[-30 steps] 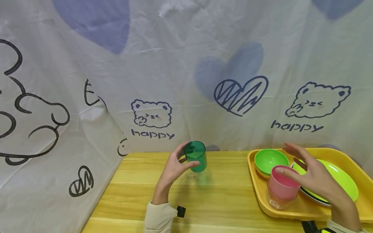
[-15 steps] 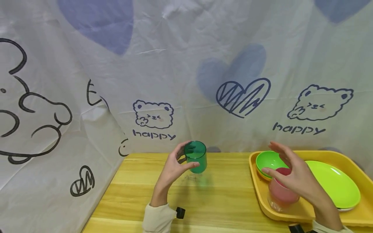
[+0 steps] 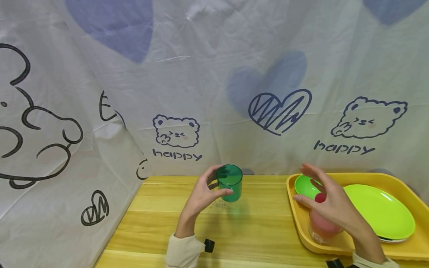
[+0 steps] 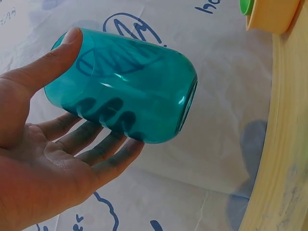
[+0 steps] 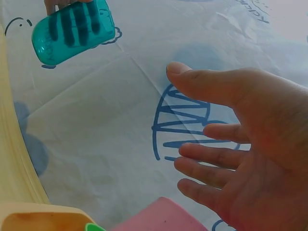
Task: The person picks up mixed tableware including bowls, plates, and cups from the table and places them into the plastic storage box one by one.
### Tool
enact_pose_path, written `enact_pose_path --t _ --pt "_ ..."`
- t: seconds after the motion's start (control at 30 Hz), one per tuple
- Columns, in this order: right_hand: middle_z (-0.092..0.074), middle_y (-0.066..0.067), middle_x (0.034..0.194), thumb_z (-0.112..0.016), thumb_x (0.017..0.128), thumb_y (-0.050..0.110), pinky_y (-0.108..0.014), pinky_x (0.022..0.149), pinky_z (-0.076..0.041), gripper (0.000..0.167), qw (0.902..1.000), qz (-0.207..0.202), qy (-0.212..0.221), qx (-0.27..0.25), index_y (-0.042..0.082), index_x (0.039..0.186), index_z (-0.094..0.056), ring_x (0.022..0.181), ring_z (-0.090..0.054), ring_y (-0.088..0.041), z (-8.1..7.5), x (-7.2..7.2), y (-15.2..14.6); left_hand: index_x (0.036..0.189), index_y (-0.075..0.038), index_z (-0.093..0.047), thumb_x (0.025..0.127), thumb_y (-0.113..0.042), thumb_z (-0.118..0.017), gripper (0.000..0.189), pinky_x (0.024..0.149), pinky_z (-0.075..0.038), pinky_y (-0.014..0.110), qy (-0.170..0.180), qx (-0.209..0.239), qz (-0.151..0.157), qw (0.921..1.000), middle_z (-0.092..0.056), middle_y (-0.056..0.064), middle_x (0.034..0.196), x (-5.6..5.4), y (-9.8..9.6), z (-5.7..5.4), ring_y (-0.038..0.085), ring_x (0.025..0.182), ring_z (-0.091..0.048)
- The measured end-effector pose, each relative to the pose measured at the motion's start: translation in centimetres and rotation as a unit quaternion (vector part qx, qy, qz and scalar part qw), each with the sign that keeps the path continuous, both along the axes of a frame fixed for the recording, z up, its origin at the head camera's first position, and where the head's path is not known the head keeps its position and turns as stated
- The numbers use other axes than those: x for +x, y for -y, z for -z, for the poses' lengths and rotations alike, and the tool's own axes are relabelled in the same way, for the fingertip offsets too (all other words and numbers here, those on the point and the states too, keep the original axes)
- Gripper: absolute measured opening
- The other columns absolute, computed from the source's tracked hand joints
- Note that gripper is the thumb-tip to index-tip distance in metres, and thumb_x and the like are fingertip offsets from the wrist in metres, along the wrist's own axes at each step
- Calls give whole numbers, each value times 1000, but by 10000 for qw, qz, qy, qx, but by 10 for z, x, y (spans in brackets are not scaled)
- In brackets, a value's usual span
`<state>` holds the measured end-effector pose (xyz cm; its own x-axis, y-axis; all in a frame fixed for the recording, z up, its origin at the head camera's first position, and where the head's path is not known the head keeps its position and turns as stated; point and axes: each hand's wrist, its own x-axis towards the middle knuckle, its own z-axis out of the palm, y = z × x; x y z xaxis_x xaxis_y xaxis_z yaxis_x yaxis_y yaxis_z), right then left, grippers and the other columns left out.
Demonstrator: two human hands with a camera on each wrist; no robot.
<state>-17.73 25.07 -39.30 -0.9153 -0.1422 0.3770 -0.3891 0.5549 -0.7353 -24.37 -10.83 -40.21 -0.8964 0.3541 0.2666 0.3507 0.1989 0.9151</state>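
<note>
My left hand [image 3: 201, 197] grips a see-through green cup [image 3: 232, 188] above the table, thumb on the near side and fingers behind. In the left wrist view the fingers show dark through the wall of the cup [image 4: 125, 86]. My right hand [image 3: 330, 203] is spread with nothing in it, over the left part of the yellow tray [image 3: 355, 247]. Behind and below it a pink cup [image 3: 323, 225] stands in the tray, partly hidden. A green bowl [image 3: 305, 185] lies just beyond the fingers. The right wrist view shows the hand [image 5: 240, 139] with thumb and fingers apart.
A lime-green plate [image 3: 378, 212] lies in the tray's right part, on top of something white. The wooden table [image 3: 154, 223] stretches left of the tray. White cloth [image 3: 214, 82] with hearts and bears hangs behind and at the left.
My right hand has moved left across the tray, uncovering the lime plate and now covering more of the pink cup and green bowl. The left hand and green cup have shifted slightly right.
</note>
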Motion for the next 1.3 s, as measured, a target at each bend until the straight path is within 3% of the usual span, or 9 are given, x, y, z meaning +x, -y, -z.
enact_pose_path --t 0.43,0.73,0.93,1.13,1.3 --pt "-52 -13 149 -86 85 25 -5 100 -37 86 9996 -233 -146 -60 12 156 -39 135 -50 -32 4 -1 9 147 -13 -53 82 -10 -87 74 112 -45 48 136 -12 148 9998 -62 9 137 2 -13 2 28 129 -56" --pt "-51 -14 149 -86 85 28 -31 104 -45 87 9994 -332 48 -11 7 155 -39 135 -51 -35 5 -3 18 145 -15 -56 83 -9 -87 70 101 -54 44 214 135 551 9982 -61 11 135 4 -24 6 30 121 -62" --pt "-52 -14 149 -85 86 29 -48 102 -47 87 9988 -471 116 12 9 156 -38 134 -52 -36 8 -3 24 146 -17 -56 80 -6 -88 73 102 -54 38 258 266 787 9962 -59 7 138 6 -33 8 26 120 -63" --pt "-52 -12 148 -86 85 27 -47 102 -48 87 9976 -668 186 -68 10 156 -39 134 -52 -35 10 -4 30 141 -9 -57 79 -6 -89 70 99 -55 36 386 195 768 9961 -62 11 134 8 -42 8 28 117 -65" --pt "-52 -9 148 -85 86 29 -45 104 -49 86 9949 -874 447 -221 16 157 -39 135 -51 -34 12 -4 35 141 -12 -59 80 -7 -88 68 101 -54 35 360 151 794 9961 -63 8 135 10 -50 10 27 119 -65"
